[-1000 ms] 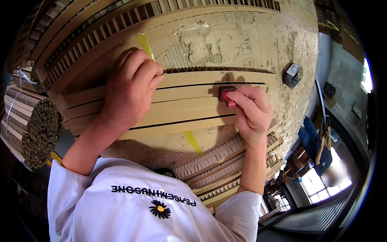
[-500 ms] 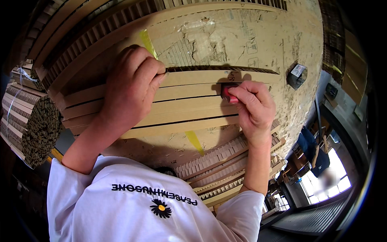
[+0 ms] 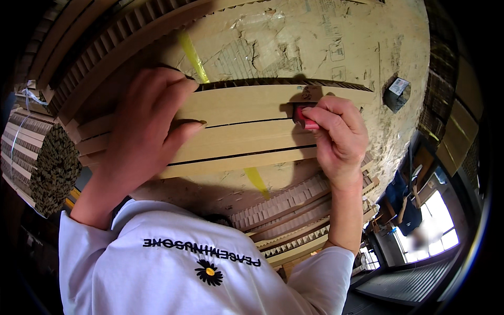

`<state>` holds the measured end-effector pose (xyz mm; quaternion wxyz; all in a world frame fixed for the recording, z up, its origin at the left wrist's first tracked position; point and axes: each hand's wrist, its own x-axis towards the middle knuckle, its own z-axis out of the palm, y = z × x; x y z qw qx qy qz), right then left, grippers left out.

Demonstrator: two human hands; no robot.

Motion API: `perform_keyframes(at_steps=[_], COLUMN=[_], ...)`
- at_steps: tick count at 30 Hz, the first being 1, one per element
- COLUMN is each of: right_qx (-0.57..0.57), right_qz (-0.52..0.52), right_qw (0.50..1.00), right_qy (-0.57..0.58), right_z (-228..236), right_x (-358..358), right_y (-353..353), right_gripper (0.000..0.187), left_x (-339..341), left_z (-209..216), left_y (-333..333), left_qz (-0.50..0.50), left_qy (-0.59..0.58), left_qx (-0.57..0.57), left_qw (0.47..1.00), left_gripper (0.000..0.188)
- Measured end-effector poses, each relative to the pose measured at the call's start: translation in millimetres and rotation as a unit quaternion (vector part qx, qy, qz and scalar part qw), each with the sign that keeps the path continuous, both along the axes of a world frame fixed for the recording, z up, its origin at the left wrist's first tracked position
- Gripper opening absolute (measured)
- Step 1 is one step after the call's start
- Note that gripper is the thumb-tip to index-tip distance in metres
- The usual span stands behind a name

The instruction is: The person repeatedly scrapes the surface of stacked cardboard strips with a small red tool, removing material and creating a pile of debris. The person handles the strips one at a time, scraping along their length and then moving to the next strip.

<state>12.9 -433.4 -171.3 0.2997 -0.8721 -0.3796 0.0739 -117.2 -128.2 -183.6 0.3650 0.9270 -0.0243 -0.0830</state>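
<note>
Several long tan cardboard strips lie side by side across the surface, with dark lines between some of them. My left hand spans the far strips: its fingers reach over their far edge and its thumb lies at a dark line on the near side, gripping them between. My right hand pinches a small red block and holds its dark end on the strips near their right end. Small dark marks show on the cardboard just beyond the block. The block's underside is hidden.
A worn, scuffed cardboard surface with yellow tape lies beneath. More strips with ribbed edges stand at the far left and near the front. A tied bundle is at left. A dark block with a label sits at right.
My left thumb has come away from the fingers and moved nearer me. The gap between the two far strips has closed. The red block stays in my right hand, slightly farther right in view.
</note>
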Motion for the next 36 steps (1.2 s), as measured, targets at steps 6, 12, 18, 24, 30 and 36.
perform_keyframes(at_steps=[6, 12, 18, 24, 30, 36], right_qx=[0.002, -0.014, -0.007, 0.288, 0.131, 0.070], right_qz=[0.007, -0.001, 0.005, -0.236, -0.130, -0.060], right_qw=[1.000, 1.000, 1.000, 0.916, 0.975, 0.994], right_qy=[0.008, 0.010, 0.006, 0.147, 0.122, 0.054], right_z=[1.1, 5.8, 7.9, 21.8, 19.4, 14.6], right_x=[1.8, 1.0, 2.2, -9.8, -33.3, -28.2], right_y=[0.3, 0.2, 2.2, -19.0, -25.7, -21.4], right_gripper=[0.030, 0.034, 0.023, 0.028, 0.028, 0.027], left_x=[-6.4, -2.2, -7.5, -5.4, 3.1, 4.1], left_z=[1.8, 23.5, 31.2, 32.5, 24.4, 28.2], left_y=[16.6, 38.2, 33.8, 36.5, 47.1, 37.5], left_qz=[-0.023, -0.109, -0.123, -0.154, -0.153, -0.137], left_qy=[0.005, 0.031, 0.032, 0.059, 0.001, 0.002], left_qx=[-0.001, 0.038, 0.102, 0.127, 0.194, 0.183], left_qw=[1.000, 0.993, 0.987, 0.978, 0.969, 0.973], left_gripper=[0.065, 0.074, 0.075, 0.073, 0.075, 0.076])
